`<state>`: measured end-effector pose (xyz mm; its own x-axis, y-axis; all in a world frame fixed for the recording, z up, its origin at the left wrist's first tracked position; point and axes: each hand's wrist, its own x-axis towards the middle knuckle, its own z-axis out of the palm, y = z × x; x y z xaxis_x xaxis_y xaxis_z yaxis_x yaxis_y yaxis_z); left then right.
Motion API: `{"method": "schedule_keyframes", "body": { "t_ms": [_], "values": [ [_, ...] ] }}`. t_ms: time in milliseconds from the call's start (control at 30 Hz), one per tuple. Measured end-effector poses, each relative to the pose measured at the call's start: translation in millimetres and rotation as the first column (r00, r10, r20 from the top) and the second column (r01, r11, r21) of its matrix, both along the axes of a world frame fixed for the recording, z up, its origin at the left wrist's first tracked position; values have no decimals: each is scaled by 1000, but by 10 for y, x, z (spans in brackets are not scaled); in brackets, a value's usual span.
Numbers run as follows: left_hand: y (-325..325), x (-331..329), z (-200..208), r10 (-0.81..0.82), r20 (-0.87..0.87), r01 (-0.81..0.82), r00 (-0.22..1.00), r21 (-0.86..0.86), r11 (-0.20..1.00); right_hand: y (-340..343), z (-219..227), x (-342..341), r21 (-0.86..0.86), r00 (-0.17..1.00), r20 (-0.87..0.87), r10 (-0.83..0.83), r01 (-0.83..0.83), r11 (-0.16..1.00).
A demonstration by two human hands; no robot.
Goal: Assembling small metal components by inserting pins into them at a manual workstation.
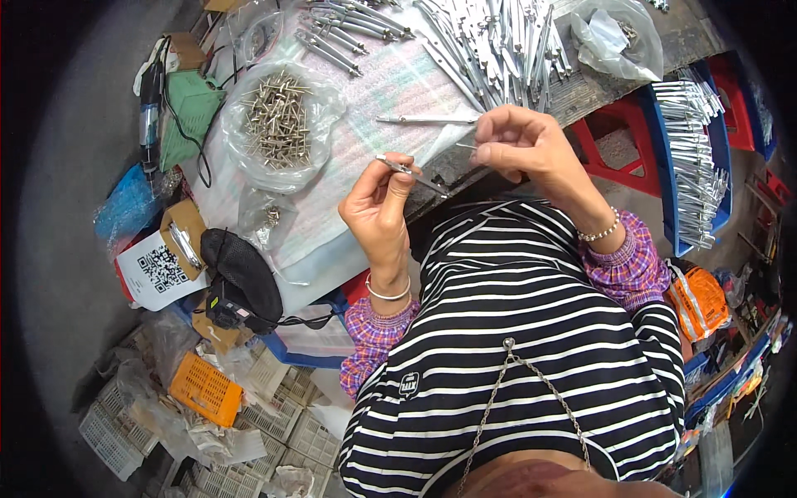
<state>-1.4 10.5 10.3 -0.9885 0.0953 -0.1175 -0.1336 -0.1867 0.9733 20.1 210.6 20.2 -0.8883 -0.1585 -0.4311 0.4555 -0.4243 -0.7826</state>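
My left hand pinches a slim silver metal bar between thumb and fingers, its far end pointing toward my right side. My right hand is closed in a pinch on a thin metal pin, held a little apart from the bar. Just beyond the hands, a similar metal strip lies on the work surface, one end near my right fingers. To the left stands an open clear plastic bag full of metal pins. A smaller bag with little metal parts lies nearer to me.
Loose silver strips are heaped at the back, with more bars left of them. A plastic bag sits at back right. Blue bins of metal strips stand right, beside a red stool. A black pouch lies left.
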Motion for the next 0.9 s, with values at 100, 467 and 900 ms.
{"method": "schedule_keyframes", "body": {
  "t_ms": [100,467,900],
  "values": [
    [18,21,-14,-15,1,15,1000,-37,999,-39,60,30,211,988,-138,-73,102,972],
    [102,53,25,-112,-19,112,994,32,993,-161,91,123,604,764,-606,221,260,754],
    [88,36,39,-164,-114,165,980,-4,986,-245,63,163,571,696,-683,221,321,755]
  ]
}}
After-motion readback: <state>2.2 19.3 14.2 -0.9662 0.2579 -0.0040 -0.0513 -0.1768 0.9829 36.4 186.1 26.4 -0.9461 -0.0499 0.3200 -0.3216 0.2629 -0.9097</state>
